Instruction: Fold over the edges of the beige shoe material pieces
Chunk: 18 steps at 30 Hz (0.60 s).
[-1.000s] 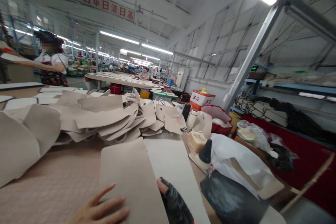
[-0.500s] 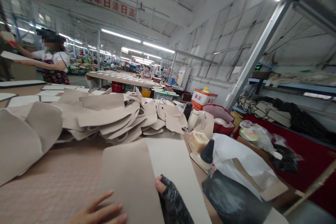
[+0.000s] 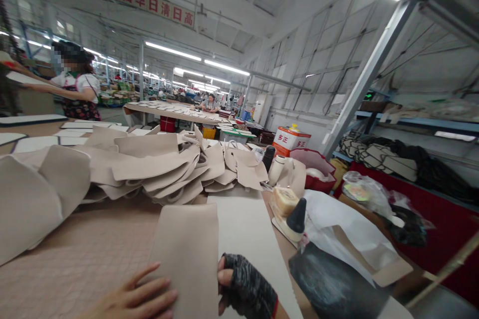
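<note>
A beige, leather-like panel (image 3: 190,244) lies before me, its right side over a long white sheet (image 3: 243,224). My left hand (image 3: 138,291) is bare and rests on the panel's near left part with fingers spread. At the right edge of the panel, my right hand (image 3: 234,279) wears a dark grey fingerless glove. Its fingers are curled and closed on that edge; some fingertips are hidden. Beyond the panel lies a heap of similar beige pieces (image 3: 157,164), some with handles.
To the right are a dark-capped bottle (image 3: 297,219), a yellowish block (image 3: 285,199), white paper (image 3: 337,214) and a dark sheet (image 3: 333,279). A large curved beige piece (image 3: 41,194) lies left. A co-worker (image 3: 77,82) stands farther back at left.
The panel's visible top has become narrower, and its right edge has shifted left. My right hand has moved slightly left and shows more fully. My left hand stays flat on the panel.
</note>
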Available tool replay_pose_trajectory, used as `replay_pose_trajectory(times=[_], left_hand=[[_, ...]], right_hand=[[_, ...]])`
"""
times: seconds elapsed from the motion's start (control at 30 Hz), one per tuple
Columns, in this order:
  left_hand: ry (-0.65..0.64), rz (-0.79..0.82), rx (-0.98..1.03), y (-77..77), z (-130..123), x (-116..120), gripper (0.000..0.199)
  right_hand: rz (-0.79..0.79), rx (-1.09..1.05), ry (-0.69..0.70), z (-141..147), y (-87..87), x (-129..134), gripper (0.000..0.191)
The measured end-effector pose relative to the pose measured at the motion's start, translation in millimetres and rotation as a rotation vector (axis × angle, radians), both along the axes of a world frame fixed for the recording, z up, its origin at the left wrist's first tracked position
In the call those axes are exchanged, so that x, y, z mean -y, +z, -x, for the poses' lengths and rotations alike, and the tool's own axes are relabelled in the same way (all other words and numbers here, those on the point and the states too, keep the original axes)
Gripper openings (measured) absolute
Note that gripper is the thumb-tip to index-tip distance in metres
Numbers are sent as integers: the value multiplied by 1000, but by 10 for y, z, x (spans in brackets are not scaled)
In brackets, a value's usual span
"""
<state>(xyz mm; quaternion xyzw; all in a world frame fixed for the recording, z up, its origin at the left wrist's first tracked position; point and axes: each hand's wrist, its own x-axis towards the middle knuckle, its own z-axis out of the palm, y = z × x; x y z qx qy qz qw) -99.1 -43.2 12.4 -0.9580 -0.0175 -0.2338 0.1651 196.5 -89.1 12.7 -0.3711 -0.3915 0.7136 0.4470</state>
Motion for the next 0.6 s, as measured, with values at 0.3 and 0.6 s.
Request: replay_pose_trajectory(times=[0.3, 0.6], left_hand=[[377, 419, 76, 13, -329, -211, 49], [699, 1636, 285, 294, -1060, -94, 46]], right_hand=[[-104, 148, -146, 214, 87, -108, 28], [-162, 314, -125, 504, 183, -143, 54]])
